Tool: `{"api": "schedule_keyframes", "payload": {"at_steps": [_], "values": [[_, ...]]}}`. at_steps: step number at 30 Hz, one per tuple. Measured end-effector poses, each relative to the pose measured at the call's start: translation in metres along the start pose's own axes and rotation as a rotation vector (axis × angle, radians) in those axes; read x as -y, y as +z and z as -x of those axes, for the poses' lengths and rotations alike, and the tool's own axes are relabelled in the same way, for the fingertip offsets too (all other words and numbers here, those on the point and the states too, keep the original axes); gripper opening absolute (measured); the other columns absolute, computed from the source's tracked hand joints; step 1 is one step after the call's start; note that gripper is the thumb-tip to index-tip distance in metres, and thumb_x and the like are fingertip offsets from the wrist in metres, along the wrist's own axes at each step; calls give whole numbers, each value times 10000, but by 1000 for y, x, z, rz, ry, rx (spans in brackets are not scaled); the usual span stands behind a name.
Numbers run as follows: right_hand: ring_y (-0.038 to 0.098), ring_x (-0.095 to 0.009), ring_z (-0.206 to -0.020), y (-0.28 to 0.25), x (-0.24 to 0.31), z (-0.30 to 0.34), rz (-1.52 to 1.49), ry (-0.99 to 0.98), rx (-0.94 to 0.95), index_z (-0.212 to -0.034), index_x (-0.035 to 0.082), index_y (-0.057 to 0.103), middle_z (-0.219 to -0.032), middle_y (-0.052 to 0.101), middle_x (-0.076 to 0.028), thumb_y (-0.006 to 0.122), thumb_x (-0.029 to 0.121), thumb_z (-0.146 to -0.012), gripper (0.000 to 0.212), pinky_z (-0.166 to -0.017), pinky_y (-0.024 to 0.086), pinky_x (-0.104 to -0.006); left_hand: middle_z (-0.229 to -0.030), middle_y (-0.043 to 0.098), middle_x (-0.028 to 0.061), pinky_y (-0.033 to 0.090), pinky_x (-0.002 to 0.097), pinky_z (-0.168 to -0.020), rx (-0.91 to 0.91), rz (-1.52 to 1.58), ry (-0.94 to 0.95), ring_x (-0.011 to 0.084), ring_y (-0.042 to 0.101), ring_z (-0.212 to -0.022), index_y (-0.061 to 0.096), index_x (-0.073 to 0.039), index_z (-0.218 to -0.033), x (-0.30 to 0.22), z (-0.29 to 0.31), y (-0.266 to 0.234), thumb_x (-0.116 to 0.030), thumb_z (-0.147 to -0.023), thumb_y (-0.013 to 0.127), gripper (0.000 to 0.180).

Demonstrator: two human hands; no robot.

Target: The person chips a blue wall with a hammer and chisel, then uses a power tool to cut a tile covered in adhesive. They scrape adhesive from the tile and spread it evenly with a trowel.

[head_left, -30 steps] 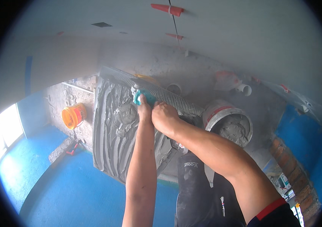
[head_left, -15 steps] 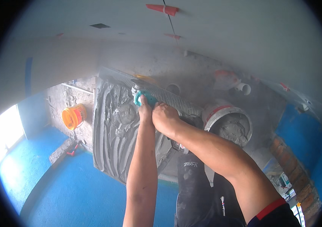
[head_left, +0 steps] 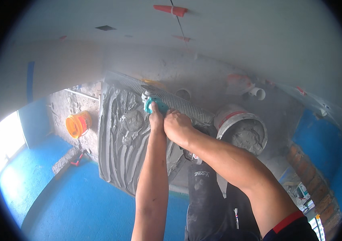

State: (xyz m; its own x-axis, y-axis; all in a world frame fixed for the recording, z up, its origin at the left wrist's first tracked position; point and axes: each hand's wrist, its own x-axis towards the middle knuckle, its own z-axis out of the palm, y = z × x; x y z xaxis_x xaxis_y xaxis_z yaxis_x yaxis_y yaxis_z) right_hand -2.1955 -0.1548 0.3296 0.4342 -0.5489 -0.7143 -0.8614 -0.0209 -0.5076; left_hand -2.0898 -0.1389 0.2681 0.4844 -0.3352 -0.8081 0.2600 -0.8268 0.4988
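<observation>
A teal angle grinder is in both my hands, its grey head and dark disc over the far edge of a large slab. My left hand is closed round the grinder's front, thumb along its top. My right hand is closed behind it, with the fingers' undersides hidden. The slab carries thick ridged grey mortar, with a rounder lump near the middle. A finely combed strip runs along its far edge. Dust hazes the air around the disc.
Close on the right stands a bucket of grey mortar. An orange bucket is at the left. White pipe ends jut out beyond the slab. Blue-coated floor lies left, and bare brickwork at the right.
Both hands and the grinder have shifted very slightly right and nearer along the slab edge. My grip is unchanged.
</observation>
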Motion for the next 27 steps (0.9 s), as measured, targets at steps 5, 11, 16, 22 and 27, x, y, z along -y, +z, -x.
{"api": "schedule_keyframes", "payload": {"at_steps": [5, 11, 16, 22, 27], "values": [[656, -314, -1086, 1, 1, 3, -24, 16, -4, -1289, -129, 487, -1224, 602, -267, 542, 145, -902, 477, -846, 565, -366, -1067, 651, 159, 494, 379, -839, -10, 6, -1, 241, 626, -921, 589, 126, -1161, 0, 1, 0, -587, -976, 479, 745], [650, -321, -1109, -1, -1, 7, -6, 19, 13, -1329, -149, 448, -1262, 577, -296, 544, 140, -902, 525, -857, 565, -370, -1052, 654, 160, 498, 373, -828, -9, -5, -12, 241, 628, -906, 594, 133, -1147, 0, 6, 2, -584, -982, 468, 746], [643, -323, -1122, -3, -3, 9, 10, 23, 25, -1321, -147, 463, -1266, 577, -291, 553, 142, -898, 520, -874, 558, -360, -1091, 653, 174, 493, 379, -856, 17, 63, -38, 254, 626, -943, 581, 143, -1183, 11, -4, 4, -594, -982, 460, 773], [660, -312, -1077, -7, -5, 19, 34, -28, 17, -1273, -130, 513, -1230, 597, -273, 559, 136, -888, 470, -844, 566, -353, -1151, 634, 188, 474, 385, -900, 15, 35, -15, 264, 613, -1016, 556, 152, -1225, 19, -2, 0, -602, -981, 452, 800], [678, -302, -1028, 2, -9, 17, 16, -4, -42, -1243, -116, 546, -1197, 615, -264, 557, 133, -886, 435, -814, 572, -351, -1149, 635, 189, 477, 380, -902, 0, -20, -14, 260, 616, -1015, 541, 154, -1239, 17, 0, 5, -603, -982, 446, 805]]}}
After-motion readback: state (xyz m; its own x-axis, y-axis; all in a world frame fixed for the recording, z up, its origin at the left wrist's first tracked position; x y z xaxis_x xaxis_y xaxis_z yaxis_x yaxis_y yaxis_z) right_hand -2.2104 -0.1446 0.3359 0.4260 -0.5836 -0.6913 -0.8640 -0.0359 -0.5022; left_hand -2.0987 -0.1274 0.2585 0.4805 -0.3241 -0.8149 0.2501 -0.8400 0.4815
